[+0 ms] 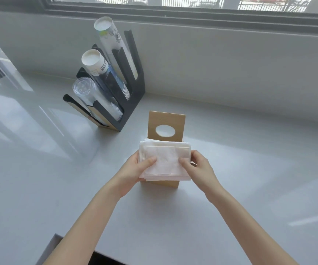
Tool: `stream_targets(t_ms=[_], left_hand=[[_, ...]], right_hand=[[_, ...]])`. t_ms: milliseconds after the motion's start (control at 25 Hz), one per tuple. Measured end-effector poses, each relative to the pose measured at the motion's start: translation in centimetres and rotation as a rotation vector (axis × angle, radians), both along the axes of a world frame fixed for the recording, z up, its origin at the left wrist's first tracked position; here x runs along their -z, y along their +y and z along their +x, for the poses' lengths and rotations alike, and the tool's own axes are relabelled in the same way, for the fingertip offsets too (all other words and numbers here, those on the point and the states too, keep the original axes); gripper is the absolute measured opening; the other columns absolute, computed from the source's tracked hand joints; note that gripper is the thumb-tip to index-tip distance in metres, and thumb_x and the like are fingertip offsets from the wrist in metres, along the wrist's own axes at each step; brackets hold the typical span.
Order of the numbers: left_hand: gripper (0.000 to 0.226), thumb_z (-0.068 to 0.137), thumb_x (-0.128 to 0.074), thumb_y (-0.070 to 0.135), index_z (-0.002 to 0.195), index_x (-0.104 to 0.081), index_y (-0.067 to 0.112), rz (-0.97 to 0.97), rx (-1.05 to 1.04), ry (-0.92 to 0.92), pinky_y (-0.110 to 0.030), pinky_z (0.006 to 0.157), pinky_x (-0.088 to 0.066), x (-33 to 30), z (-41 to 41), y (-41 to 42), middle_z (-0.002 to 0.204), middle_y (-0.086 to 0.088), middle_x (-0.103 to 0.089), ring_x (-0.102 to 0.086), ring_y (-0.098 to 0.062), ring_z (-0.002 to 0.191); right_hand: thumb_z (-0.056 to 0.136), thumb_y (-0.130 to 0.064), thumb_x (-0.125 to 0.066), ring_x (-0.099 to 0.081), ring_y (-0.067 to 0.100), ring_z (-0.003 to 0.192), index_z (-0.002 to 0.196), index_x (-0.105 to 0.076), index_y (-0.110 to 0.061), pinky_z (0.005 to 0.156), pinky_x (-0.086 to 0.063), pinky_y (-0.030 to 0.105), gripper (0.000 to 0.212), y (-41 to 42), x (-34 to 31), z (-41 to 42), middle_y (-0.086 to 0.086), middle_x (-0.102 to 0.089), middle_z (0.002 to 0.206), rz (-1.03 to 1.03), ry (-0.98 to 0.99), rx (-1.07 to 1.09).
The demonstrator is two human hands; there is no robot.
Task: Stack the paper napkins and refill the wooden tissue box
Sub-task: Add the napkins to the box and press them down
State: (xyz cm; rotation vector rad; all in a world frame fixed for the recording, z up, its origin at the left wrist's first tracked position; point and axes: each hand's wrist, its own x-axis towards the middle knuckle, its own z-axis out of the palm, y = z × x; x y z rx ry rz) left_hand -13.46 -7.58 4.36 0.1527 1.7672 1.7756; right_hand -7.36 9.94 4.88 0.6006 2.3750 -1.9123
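A stack of white paper napkins [165,159] is held flat between both hands, right over the wooden tissue box [168,184]. My left hand [135,169] grips the stack's left edge with the thumb on top. My right hand [196,167] grips the right edge the same way. The box's lid [177,121], a wooden panel with an oval hole, stands upright behind the stack. Only the lower front wall of the box shows below the napkins; its inside is hidden.
A black cup holder [133,96] stands at the back left of the white counter [250,178], holding tilted sleeves of paper cups [95,62] and clear lids [83,88]. A wall and window sill run along the back. The counter's front edge is near my elbows.
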Motion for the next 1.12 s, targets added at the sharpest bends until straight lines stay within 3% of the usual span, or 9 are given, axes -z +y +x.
stream_targets(t_ms=[160, 240, 440, 520, 680, 800, 880, 1000, 1120], left_hand=[[0.016, 0.093, -0.051, 0.017, 0.105, -0.059, 0.022, -0.071, -0.004, 0.041, -0.018, 0.067, -0.053, -0.5, -2.1, 0.3, 0.097, 0.003, -0.068, -0.066, -0.010, 0.083], [0.016, 0.092, -0.052, 0.015, 0.107, -0.058, 0.020, -0.106, 0.004, 0.055, -0.015, 0.061, -0.053, -0.7, -3.2, 0.5, 0.095, 0.004, -0.067, -0.065, -0.008, 0.081], [0.016, 0.095, -0.045, 0.014, 0.107, -0.054, 0.012, -0.218, -0.067, 0.022, -0.028, 0.075, -0.051, -0.7, -5.1, 0.7, 0.105, -0.006, -0.062, -0.061, -0.019, 0.091], [0.012, 0.092, -0.048, 0.012, 0.102, -0.056, 0.012, -0.327, -0.060, 0.109, -0.034, 0.082, -0.050, -0.1, -5.7, 0.6, 0.104, -0.008, -0.062, -0.059, -0.022, 0.093], [0.009, 0.087, -0.054, 0.016, 0.092, -0.060, 0.011, -0.495, -0.017, 0.277, -0.031, 0.072, -0.041, 0.8, -6.5, 0.4, 0.089, -0.005, -0.061, -0.054, -0.023, 0.085], [0.017, 0.087, -0.051, 0.019, 0.090, -0.058, 0.004, -0.681, 0.028, 0.460, -0.030, 0.068, -0.037, 1.3, -6.4, 0.6, 0.084, -0.005, -0.059, -0.052, -0.025, 0.082], [0.018, 0.088, -0.047, 0.020, 0.084, -0.049, 0.003, -0.804, 0.064, 0.596, -0.031, 0.066, -0.033, 1.5, -5.9, 0.8, 0.078, -0.005, -0.053, -0.050, -0.029, 0.083], [0.018, 0.091, -0.041, 0.021, 0.093, -0.049, 0.004, -1.003, 0.158, 0.889, -0.033, 0.072, -0.031, 2.0, -5.2, 1.2, 0.093, -0.010, -0.058, -0.049, -0.031, 0.096], [0.018, 0.092, -0.037, 0.020, 0.097, -0.049, 0.008, -1.101, 0.250, 1.028, -0.033, 0.079, -0.031, 2.7, -5.0, 1.6, 0.104, -0.007, -0.063, -0.049, -0.028, 0.100]], right_hand=[[0.093, -0.023, -0.048, -0.056, 0.017, 0.091, 0.104, -0.057, -0.017, 0.068, -0.043, 0.019, 0.015, -0.2, -0.1, -1.5, -0.003, -0.060, 0.100, 0.067, -0.036, 0.055], [0.092, -0.023, -0.048, -0.055, 0.017, 0.090, 0.110, -0.056, -0.015, 0.065, -0.042, 0.019, 0.022, -0.3, -0.2, -2.3, -0.003, -0.058, 0.101, 0.105, -0.055, 0.099], [0.091, -0.023, -0.051, -0.052, 0.017, 0.088, 0.116, -0.053, -0.012, 0.058, -0.039, 0.016, 0.028, -0.6, -0.3, -4.2, 0.000, -0.057, 0.096, 0.220, -0.097, 0.142], [0.090, -0.021, -0.051, -0.053, 0.019, 0.089, 0.117, -0.052, -0.011, 0.057, -0.041, 0.018, 0.029, -0.9, 0.0, -4.7, 0.001, -0.058, 0.098, 0.277, -0.116, 0.149], [0.088, -0.020, -0.048, -0.058, 0.030, 0.096, 0.107, -0.051, -0.006, 0.078, -0.049, 0.040, 0.024, -1.8, 1.0, -4.9, 0.009, -0.063, 0.106, 0.537, -0.154, 0.098], [0.090, -0.017, -0.045, -0.055, 0.032, 0.095, 0.104, -0.048, -0.004, 0.069, -0.039, 0.037, 0.019, -2.4, 1.1, -4.9, 0.010, -0.059, 0.107, 0.693, -0.172, 0.012], [0.091, -0.013, -0.042, -0.047, 0.031, 0.084, 0.092, -0.040, -0.008, 0.066, -0.032, 0.033, 0.006, -2.8, 1.0, -5.1, 0.011, -0.054, 0.099, 0.827, -0.199, -0.041], [0.089, -0.004, -0.040, -0.038, 0.028, 0.077, 0.085, -0.029, -0.009, 0.063, -0.030, 0.033, 0.013, -3.3, 1.4, -5.5, 0.014, -0.053, 0.097, 0.989, -0.230, -0.119], [0.087, -0.002, -0.042, -0.040, 0.028, 0.076, 0.085, -0.028, -0.009, 0.061, -0.029, 0.032, 0.016, -3.3, 2.0, -5.8, 0.012, -0.060, 0.106, 1.109, -0.246, -0.178]])
